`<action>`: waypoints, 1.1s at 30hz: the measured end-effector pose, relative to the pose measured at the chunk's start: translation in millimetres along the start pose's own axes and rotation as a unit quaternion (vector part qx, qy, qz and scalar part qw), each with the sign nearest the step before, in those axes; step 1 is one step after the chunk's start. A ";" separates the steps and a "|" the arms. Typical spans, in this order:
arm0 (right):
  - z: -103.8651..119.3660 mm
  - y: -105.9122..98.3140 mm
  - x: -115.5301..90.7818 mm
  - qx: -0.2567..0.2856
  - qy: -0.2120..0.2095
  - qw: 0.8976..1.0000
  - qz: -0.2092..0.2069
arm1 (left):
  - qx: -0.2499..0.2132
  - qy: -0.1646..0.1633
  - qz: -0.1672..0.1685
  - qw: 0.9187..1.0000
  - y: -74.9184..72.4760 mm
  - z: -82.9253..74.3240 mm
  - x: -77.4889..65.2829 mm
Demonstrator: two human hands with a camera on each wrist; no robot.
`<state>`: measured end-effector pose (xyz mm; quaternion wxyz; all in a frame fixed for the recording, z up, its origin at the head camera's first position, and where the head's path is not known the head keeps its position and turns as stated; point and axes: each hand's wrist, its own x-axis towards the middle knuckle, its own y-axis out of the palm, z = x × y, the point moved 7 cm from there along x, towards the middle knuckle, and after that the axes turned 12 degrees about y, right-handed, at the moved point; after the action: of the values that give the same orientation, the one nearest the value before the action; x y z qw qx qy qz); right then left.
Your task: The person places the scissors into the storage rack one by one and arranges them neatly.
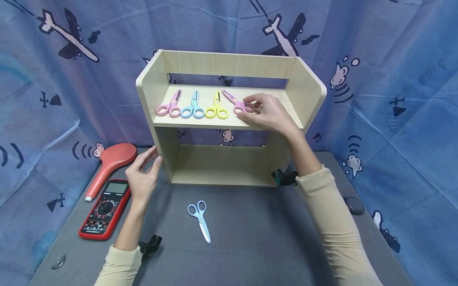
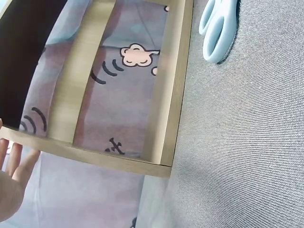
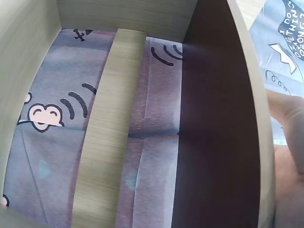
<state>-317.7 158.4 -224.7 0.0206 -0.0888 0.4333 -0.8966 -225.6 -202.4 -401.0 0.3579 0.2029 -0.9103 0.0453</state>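
Note:
On the upper board of a pale wooden shelf (image 1: 225,178), my right hand (image 1: 266,113) pinches the handle of purple-pink scissors (image 1: 234,101), whose tip points back and left. To their left lie yellow scissors (image 1: 216,106), blue scissors (image 1: 194,106) and pink scissors (image 1: 171,105), tips toward the back. My left hand (image 1: 143,172) touches the outside of the shelf's left side panel with its fingertips, the fingers loosely bent. Light blue scissors (image 1: 200,221) lie on the grey table in front of the shelf. In the right wrist view the board hides the held scissors.
At the left lie a red multimeter (image 1: 106,210) and a red paddle-shaped object (image 1: 114,161). A small metallic piece (image 1: 59,262) is near the table's left edge. A dark mouse-like object (image 1: 354,205) sits at the right. Printed blue curtains (image 1: 107,99) surround the table.

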 end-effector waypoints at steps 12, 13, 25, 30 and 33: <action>9.7 3.5 -10.2 -0.003 -0.018 0.999 -0.040 | 0.007 0.003 0.003 1.000 -0.5 -1.6 -0.5; 9.9 3.7 -11.0 -0.004 -0.017 0.999 -0.041 | 0.009 0.003 0.003 1.000 -0.6 -1.5 -0.8; 6.3 1.2 -15.3 -0.004 -0.007 0.999 -0.038 | -0.003 -0.001 0.001 1.000 1.0 -0.6 -0.5; 2.5 -6.6 -20.2 0.033 -0.008 0.999 -0.041 | 0.001 0.000 0.001 1.000 1.5 -2.2 0.1; 2.1 -10.2 -27.7 0.062 -0.025 0.996 -0.050 | 0.008 0.002 0.001 1.000 1.0 -2.3 -0.1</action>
<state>-289.7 166.3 -219.5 -0.0079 -0.1317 0.3711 -0.9192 -224.5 -201.0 -399.3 0.3578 0.2047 -0.9096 0.0529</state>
